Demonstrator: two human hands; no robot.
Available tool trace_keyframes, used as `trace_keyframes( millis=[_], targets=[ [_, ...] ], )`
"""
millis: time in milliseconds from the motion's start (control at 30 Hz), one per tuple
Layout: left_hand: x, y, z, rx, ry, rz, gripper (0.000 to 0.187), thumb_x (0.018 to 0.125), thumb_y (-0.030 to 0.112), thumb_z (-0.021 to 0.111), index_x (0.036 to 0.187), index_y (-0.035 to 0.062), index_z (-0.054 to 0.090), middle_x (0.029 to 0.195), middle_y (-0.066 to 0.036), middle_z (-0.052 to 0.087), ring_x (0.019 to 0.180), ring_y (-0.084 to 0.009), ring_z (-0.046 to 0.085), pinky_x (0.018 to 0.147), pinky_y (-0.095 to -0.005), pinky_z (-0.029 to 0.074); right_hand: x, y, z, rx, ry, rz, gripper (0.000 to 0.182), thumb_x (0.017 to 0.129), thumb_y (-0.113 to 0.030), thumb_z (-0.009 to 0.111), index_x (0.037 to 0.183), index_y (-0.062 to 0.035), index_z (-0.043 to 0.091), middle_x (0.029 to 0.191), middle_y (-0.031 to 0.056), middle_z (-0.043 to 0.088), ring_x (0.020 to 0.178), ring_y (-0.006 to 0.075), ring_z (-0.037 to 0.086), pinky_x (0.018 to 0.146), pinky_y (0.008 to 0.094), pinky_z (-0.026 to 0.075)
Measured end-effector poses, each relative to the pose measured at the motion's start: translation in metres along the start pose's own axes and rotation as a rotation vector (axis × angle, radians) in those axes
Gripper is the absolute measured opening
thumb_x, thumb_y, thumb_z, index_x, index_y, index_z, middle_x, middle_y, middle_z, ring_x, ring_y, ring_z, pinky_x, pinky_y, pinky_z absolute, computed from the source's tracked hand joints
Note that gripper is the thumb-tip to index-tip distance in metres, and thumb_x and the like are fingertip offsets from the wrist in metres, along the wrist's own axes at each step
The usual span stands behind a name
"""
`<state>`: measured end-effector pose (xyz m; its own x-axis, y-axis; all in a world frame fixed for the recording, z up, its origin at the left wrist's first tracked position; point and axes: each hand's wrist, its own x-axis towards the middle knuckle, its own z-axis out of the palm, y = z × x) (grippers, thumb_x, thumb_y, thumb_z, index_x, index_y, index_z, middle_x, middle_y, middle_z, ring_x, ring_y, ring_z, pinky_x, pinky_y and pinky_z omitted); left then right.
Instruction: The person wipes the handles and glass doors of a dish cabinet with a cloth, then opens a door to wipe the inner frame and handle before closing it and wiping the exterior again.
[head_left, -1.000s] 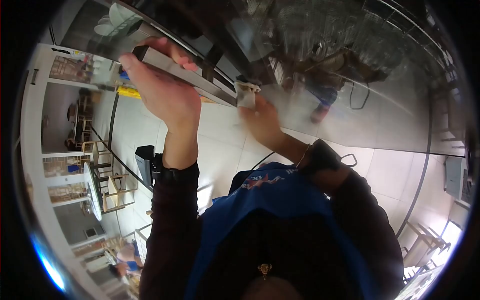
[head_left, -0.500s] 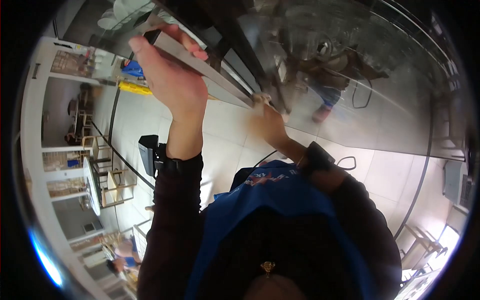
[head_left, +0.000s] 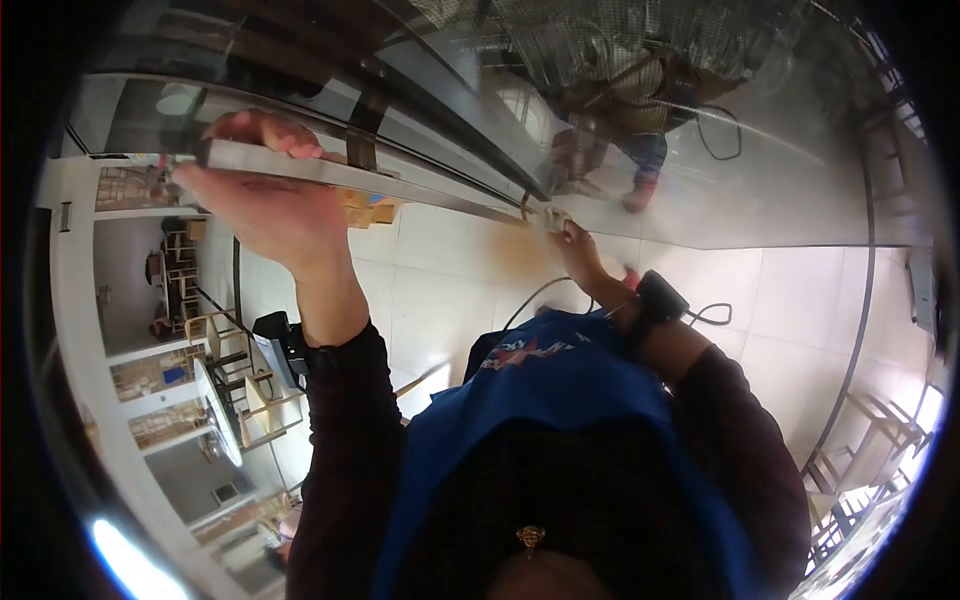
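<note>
My left hand is wrapped around the upper end of a long metal-edged panel that looks like a glass cabinet door, its thumb below and its fingers over the top. Lower along the same edge, my right hand is closed on a crumpled pale cloth, pressed against the metal. A tan part below the cloth is blurred. Behind the panel runs a dark frame, beside a shiny metal surface that reflects a person.
Pale floor tiles lie below. Wooden chairs and a round white table stand at the left, and more chairs at the lower right. A dark cable loops near my blue apron.
The panel's edge has swung to a flatter angle, its upper end moving left and down with my left hand. My right hand and the cloth have shifted slightly right.
</note>
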<state>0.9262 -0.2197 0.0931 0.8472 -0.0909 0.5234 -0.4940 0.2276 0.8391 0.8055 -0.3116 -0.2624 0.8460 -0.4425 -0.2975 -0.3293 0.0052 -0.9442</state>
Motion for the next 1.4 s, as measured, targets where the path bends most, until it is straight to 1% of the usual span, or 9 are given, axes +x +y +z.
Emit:
trace_keyframes(
  millis=[133,433,500,533,700,900,967,1033,1400],
  targets=[
    [0.002,-0.003,0.001,0.008,0.037,0.008,0.059,0.088,0.059,0.025,0.082,0.0055,0.049,0.056,-0.005,0.042,0.051,-0.0134,0.038,0.048,-0.0237,0.033,0.016,-0.015,0.017,0.261,0.097,0.081,0.023,0.078,-0.024,0.058,0.076,-0.0007,0.054,0.060,0.0109,0.057,0.052,0.0192,0.058,0.049,0.0330,0.044],
    [0.004,-0.010,-0.011,-0.113,-0.081,0.067,0.057,0.090,0.056,0.025,0.081,0.0067,0.050,0.059,-0.004,0.042,0.053,-0.0128,0.040,0.046,-0.0239,0.033,0.056,0.114,0.062,0.220,0.101,0.351,0.029,0.078,-0.030,0.055,0.083,-0.0013,0.061,0.079,0.0149,0.063,0.076,0.0265,0.062,0.065,0.0377,0.048],
    [0.005,-0.008,-0.012,-0.032,-0.109,0.093,0.055,0.090,0.054,0.024,0.082,0.0061,0.049,0.061,-0.004,0.039,0.054,-0.0139,0.038,0.047,-0.0256,0.031,0.063,0.119,0.077,-0.624,0.007,-0.073,0.031,0.078,-0.032,0.054,0.084,-0.0022,0.061,0.083,0.0177,0.063,0.078,0.0311,0.062,0.068,0.0419,0.048],
    [0.007,-0.008,-0.015,-0.065,-0.172,0.096,0.050,0.090,0.050,0.025,0.083,0.0058,0.047,0.064,-0.005,0.039,0.058,-0.0143,0.037,0.050,-0.0265,0.030,0.048,0.072,0.070,-0.380,0.008,0.234,0.033,0.078,-0.034,0.053,0.085,-0.0022,0.061,0.086,0.0183,0.063,0.081,0.0341,0.061,0.070,0.0430,0.047],
    [0.014,-0.012,-0.013,-0.059,-0.199,0.138,0.050,0.090,0.050,0.027,0.086,0.0041,0.046,0.065,-0.005,0.038,0.058,-0.0151,0.035,0.051,-0.0273,0.029,0.022,0.076,0.119,-0.195,0.335,-0.162,0.021,0.083,-0.019,0.047,0.086,-0.0026,0.060,0.085,0.0199,0.062,0.081,0.0369,0.060,0.067,0.0432,0.047],
    [0.028,-0.011,-0.037,-0.293,-0.390,0.014,0.042,0.078,0.047,0.057,0.090,0.0064,0.051,0.075,-0.004,0.042,0.068,-0.0154,0.039,0.061,-0.0291,0.034,-0.017,-0.021,0.129,0.503,0.484,-0.357,0.015,0.081,-0.006,0.049,0.095,-0.0051,0.056,0.099,0.0146,0.048,0.095,0.0283,0.049,0.081,0.0361,0.041],
    [0.028,-0.010,-0.035,-0.376,-0.473,-0.031,0.042,0.077,0.047,0.058,0.089,0.0070,0.051,0.077,-0.003,0.042,0.071,-0.0155,0.040,0.062,-0.0292,0.034,-0.046,-0.103,0.075,0.581,0.128,-0.152,0.026,0.077,0.001,0.052,0.103,-0.0039,0.054,0.107,0.0172,0.046,0.102,0.0308,0.046,0.086,0.0386,0.039],
    [0.031,-0.008,-0.039,-0.298,-0.466,0.033,0.037,0.078,0.043,0.058,0.087,0.0078,0.051,0.076,-0.003,0.044,0.071,-0.0159,0.043,0.062,-0.0308,0.036,-0.051,-0.136,0.055,0.251,0.273,-0.586,0.029,0.078,0.006,0.050,0.106,-0.0006,0.051,0.107,0.0194,0.048,0.106,0.0343,0.044,0.090,0.0403,0.039],
    [0.055,-0.006,-0.048,-0.256,-0.405,0.091,0.035,0.077,0.044,0.051,0.081,0.0099,0.053,0.066,-0.002,0.044,0.060,-0.0149,0.044,0.054,-0.0281,0.035,0.003,0.003,0.100,0.213,0.271,-0.308,0.069,0.063,0.021,0.035,0.129,0.0039,0.026,0.133,0.0279,0.025,0.127,0.0431,0.020,0.105,0.0404,0.024]
  ],
)
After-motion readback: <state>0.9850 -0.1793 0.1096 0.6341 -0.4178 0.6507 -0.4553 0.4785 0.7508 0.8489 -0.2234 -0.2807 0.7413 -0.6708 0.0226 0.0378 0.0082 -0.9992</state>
